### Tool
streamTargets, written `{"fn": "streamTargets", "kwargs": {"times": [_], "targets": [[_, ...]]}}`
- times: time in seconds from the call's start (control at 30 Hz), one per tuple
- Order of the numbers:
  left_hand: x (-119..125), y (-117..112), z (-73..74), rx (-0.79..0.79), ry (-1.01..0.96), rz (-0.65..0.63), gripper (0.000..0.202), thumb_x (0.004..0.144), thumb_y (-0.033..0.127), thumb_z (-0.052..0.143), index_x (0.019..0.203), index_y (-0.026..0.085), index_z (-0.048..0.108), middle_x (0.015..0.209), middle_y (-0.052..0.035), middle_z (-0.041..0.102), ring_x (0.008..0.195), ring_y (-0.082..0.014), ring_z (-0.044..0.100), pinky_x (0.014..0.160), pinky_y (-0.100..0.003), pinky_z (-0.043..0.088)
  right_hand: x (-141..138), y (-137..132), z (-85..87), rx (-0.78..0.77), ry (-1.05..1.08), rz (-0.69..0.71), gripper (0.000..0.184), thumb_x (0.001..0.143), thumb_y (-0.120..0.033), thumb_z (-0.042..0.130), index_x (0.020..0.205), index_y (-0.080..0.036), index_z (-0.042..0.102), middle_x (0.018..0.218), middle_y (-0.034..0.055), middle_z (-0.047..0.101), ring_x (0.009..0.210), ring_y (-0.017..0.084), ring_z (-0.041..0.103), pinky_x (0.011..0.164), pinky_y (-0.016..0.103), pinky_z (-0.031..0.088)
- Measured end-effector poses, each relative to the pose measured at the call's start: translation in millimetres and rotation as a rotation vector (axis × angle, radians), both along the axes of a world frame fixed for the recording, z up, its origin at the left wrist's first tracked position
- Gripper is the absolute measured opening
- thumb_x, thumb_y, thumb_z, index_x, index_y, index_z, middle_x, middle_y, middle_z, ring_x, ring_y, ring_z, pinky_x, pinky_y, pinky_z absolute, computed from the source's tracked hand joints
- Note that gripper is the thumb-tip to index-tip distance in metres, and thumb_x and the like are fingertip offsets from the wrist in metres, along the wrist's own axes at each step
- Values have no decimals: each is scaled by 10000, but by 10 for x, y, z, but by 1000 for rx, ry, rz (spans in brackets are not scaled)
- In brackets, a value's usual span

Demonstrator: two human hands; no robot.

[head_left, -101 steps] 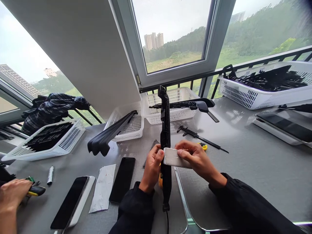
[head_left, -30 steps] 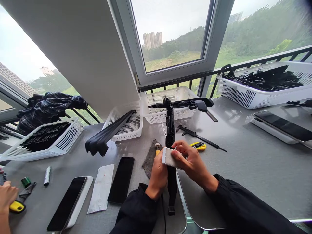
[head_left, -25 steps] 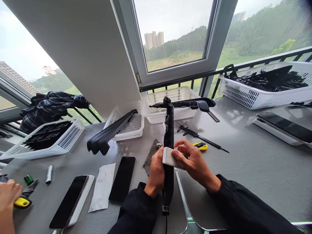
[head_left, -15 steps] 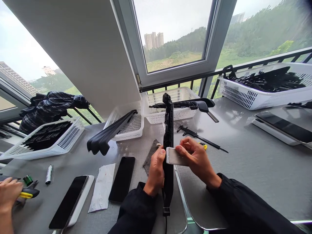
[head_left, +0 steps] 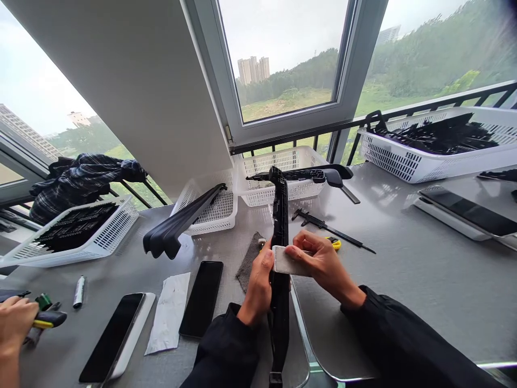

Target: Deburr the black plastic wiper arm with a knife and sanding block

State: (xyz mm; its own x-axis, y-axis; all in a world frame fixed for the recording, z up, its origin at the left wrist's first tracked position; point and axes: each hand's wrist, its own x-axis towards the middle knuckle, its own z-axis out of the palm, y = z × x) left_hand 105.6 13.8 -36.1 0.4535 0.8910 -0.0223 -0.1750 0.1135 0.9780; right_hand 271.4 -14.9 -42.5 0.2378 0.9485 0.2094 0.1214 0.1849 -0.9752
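My left hand [head_left: 258, 288] is wrapped round a long black plastic part [head_left: 278, 215] that stands nearly upright in front of me, its top end near the middle basket. My right hand [head_left: 323, 264] pinches a small flat white-grey block [head_left: 283, 265] and presses it against the side of the black part, right by my left thumb. Both sleeves are black. A grey cloth [head_left: 247, 261] lies on the table just behind my left hand.
On the grey table lie two phones [head_left: 202, 299] [head_left: 115, 337], a white paper [head_left: 169, 312], a yellow knife [head_left: 334, 243] and a black caliper [head_left: 331, 229]. White baskets [head_left: 283, 161] [head_left: 424, 161] [head_left: 81, 237] hold black parts. Another person's hand [head_left: 14, 323] with pliers is at the left edge.
The white-grey block has slid back and forth along the black part, which tilted a little and stayed in my left hand. The other person's hand at the left shifted with its tool.
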Motion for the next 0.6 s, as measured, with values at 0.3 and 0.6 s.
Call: {"fn": "streamTargets", "kwargs": {"times": [0.3, 0.6], "targets": [[-23, 85, -74, 73, 37, 43, 480, 1011, 550, 619, 1270, 180, 783, 1190, -99, 788, 1190, -308, 676, 1031, -367, 516, 41, 27, -14, 17, 2, -90, 639, 863, -806, 724, 683, -239, 493, 629, -48, 445, 587, 121, 361, 533, 270, 298], [-50, 157, -96, -57, -34, 43, 469, 958, 533, 657, 1213, 148, 738, 876, -37, 726, 679, -164, 570, 645, -270, 437, 11, -15, -8, 2, -36, -9, 616, 879, -762, 748, 675, -222, 533, 655, -33, 498, 622, 129, 413, 564, 272, 317]]}}
